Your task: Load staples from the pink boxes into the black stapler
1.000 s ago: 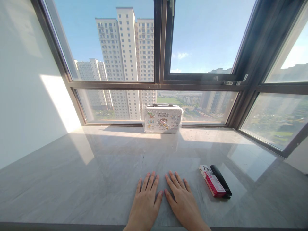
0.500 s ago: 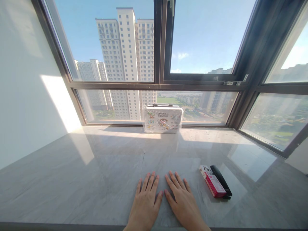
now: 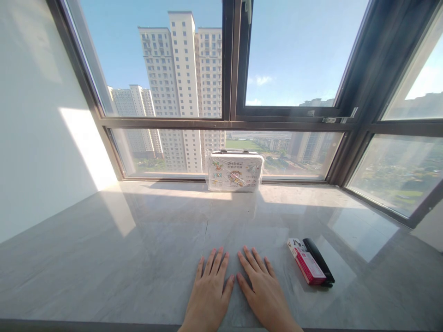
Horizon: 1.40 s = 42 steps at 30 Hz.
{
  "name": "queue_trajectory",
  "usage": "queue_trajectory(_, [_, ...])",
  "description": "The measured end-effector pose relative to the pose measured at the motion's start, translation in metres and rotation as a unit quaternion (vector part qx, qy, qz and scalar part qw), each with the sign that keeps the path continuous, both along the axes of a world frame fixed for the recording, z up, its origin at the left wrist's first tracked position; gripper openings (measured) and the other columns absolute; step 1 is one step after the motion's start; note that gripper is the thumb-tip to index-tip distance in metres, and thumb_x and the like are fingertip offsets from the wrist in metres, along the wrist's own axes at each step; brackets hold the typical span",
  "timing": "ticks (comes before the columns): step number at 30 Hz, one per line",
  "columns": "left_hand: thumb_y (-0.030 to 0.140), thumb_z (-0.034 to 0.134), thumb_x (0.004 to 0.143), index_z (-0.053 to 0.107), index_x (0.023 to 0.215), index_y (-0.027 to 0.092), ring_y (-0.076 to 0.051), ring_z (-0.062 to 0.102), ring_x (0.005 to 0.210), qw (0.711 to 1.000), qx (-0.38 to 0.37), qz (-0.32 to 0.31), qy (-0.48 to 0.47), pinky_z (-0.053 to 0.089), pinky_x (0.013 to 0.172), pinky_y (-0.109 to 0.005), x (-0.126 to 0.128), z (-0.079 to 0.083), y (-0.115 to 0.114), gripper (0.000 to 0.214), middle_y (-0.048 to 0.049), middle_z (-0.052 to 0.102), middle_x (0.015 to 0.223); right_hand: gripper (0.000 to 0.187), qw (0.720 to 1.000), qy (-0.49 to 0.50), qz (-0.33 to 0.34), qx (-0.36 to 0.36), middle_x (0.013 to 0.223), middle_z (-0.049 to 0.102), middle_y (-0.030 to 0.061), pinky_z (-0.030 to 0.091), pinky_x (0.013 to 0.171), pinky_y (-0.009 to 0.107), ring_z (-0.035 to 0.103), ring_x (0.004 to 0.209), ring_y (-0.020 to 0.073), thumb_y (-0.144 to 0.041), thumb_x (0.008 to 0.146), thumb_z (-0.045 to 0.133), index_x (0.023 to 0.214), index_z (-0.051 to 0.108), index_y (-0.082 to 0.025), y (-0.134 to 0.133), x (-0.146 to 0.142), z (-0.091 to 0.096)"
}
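Box [image 3: 309,265], 1, red and white, lying on grey ledge [image 3: 104,276], near right hand [image 3: 266,293] and to its right. Stapler [image 3: 319,260], 1, black, lying close alongside the box's right side. Hands, 1 pair, bare: left hand [image 3: 208,295] and right hand both palm down on the ledge, fingers straight and lightly spread, thumb tips nearly meeting. Case [image 3: 235,171], 1, white, cartoon-printed, in clear wrap, standing upright, handle up, well beyond the hands, before dark-framed window [image 3: 284,124] with tower blocks [image 3: 183,69] outside.
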<state>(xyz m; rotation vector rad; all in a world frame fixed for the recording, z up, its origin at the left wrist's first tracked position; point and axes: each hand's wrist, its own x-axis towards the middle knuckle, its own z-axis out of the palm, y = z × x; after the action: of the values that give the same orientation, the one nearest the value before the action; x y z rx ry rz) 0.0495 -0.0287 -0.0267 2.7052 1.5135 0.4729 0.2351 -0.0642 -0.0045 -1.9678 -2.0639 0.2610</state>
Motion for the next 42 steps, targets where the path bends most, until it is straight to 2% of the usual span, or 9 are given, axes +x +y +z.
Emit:
queue_trajectory(18, [0.051,0.025,0.106,0.026,0.157,0.034,-0.027,0.022,0.152,1.0,0.001,-0.001,0.005,0.025,0.121,-0.057,0.0,-0.0006,0.0,0.054,-0.0003,0.025,0.164,0.056,1.0,-0.001,0.001,0.002,0.164,0.018,-0.0086,0.012,0.125,0.049,0.011,0.154,0.0227,-0.05,0.102,0.03,0.156,0.029,-0.037,-0.001,0.0006,0.0006])
queue_trajectory(25, [0.049,0.025,0.106,0.024,0.158,0.031,-0.027,0.022,0.152,1.0,0.011,-0.004,0.007,0.027,0.121,-0.056,-0.0006,-0.0012,-0.0003,0.055,-0.0025,0.026,0.164,0.057,1.0,0.001,0.002,0.004,0.164,0.019,-0.0081,0.011,0.125,0.048,0.012,0.154,0.0225,-0.05,0.102,0.03,0.156,0.029,-0.036,-0.0012,0.0006,-0.0006])
queue_trajectory(42, [0.049,0.027,0.106,0.025,0.158,0.031,-0.026,0.023,0.151,1.0,0.013,-0.006,0.01,0.028,0.12,-0.054,-0.001,-0.0006,0.0,0.055,-0.0019,0.026,0.164,0.056,1.0,-0.001,0.005,0.016,0.164,0.019,-0.0075,0.014,0.124,0.051,0.014,0.153,0.0228,-0.049,0.101,0.031,0.156,0.03,-0.037,0.0002,0.0015,-0.0036])
